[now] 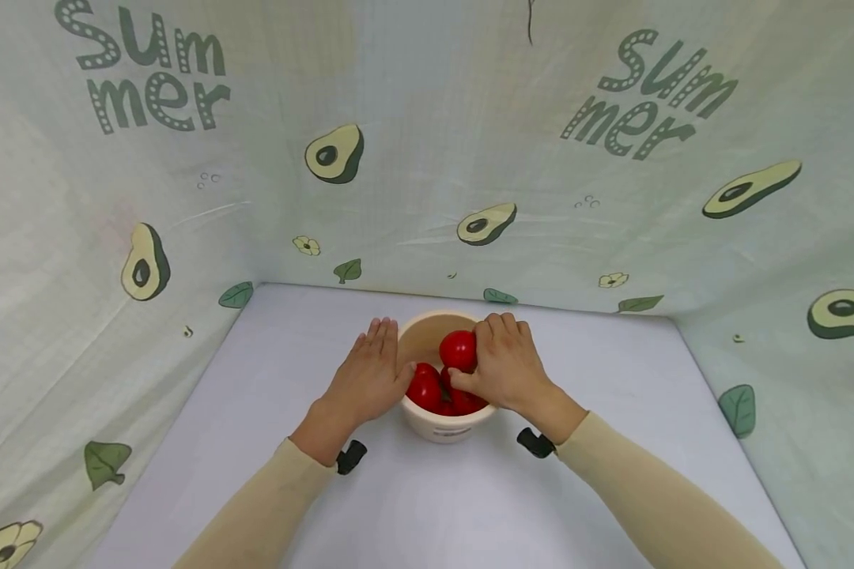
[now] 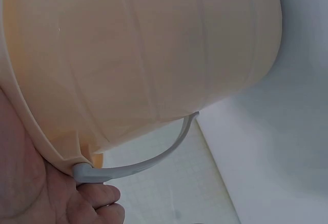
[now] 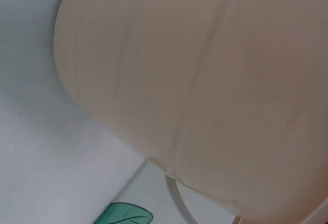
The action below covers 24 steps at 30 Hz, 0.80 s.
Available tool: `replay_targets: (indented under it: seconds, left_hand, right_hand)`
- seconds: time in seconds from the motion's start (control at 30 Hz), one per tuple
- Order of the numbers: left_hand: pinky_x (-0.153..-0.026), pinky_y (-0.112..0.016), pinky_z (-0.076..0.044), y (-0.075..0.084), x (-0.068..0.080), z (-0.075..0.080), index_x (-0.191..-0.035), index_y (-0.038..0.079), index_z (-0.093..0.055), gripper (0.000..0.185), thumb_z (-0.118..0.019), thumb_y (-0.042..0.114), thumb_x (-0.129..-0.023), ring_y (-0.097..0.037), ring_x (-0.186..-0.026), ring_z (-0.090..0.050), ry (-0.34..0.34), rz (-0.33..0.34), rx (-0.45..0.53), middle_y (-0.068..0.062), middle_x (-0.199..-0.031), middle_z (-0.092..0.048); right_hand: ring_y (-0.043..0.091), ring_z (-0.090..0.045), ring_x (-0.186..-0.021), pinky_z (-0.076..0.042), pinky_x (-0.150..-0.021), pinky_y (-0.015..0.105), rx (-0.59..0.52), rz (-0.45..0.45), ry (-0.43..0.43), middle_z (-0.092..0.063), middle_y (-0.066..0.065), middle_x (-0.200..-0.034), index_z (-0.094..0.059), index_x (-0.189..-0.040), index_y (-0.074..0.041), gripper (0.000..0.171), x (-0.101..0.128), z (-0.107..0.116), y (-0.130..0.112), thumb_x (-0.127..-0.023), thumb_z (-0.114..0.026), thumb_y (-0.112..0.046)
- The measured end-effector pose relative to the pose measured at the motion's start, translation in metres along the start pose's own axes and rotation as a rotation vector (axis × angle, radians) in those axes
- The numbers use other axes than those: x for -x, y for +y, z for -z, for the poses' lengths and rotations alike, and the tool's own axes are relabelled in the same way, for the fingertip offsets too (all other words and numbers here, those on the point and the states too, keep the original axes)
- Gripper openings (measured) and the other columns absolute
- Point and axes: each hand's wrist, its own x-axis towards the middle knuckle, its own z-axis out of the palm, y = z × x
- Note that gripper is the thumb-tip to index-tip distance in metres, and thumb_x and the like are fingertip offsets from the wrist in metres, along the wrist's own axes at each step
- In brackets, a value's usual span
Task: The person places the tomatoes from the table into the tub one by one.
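A cream bucket [image 1: 451,433] stands upright on the table, with several shiny red tomatoes [image 1: 423,387] inside. My left hand [image 1: 370,375] holds its left side, thumb over the rim beside a tomato and straight fingers along the outside. In the left wrist view, the palm lies against the rim, and the fingers are beside the grey handle [image 2: 133,168]. On the right side, my right hand [image 1: 505,363] grips the rim, its thumb reaching inside over the tomatoes. In the right wrist view, the bucket wall [image 3: 205,90] hides most of that hand.
The white table [image 1: 427,506] runs back to a hanging cloth [image 1: 413,103] printed with avocados and leaves. More of this cloth borders the table on the left and right. Black wrist mounts [image 1: 535,442] sit under both wrists.
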Motion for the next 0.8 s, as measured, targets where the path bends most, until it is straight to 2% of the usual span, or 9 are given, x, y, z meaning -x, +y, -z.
replay_targets:
  seconds: [0.33, 0.8]
  left_hand:
    - [-0.131, -0.054, -0.019, 0.0004, -0.0002, -0.0002, -0.165, -0.007, -0.018, 0.080, -0.042, 0.045, -0.109, -0.039, -0.163, -0.014, 0.003, 0.004, 0.005, -0.024, -0.173, -0.020]
    - [-0.131, -0.054, -0.019, 0.0004, -0.0002, -0.0017, -0.165, -0.007, -0.019, 0.080, -0.041, 0.045, -0.109, -0.039, -0.163, -0.015, 0.009, 0.005, 0.008, -0.024, -0.173, -0.021]
  right_hand:
    - [0.030, -0.054, -0.096, -0.047, -0.080, 0.046, 0.020, 0.011, -0.067, -0.061, 0.012, -0.097, -0.064, -0.105, 0.000, 0.062, -0.0013, 0.0009, -0.0011, -0.083, -0.069, -0.058]
    - [0.030, -0.054, -0.097, -0.047, -0.082, 0.046, 0.019, 0.018, -0.061, -0.062, 0.012, -0.098, -0.064, -0.107, 0.001, 0.063, -0.0013, 0.0009, -0.0015, -0.083, -0.070, -0.057]
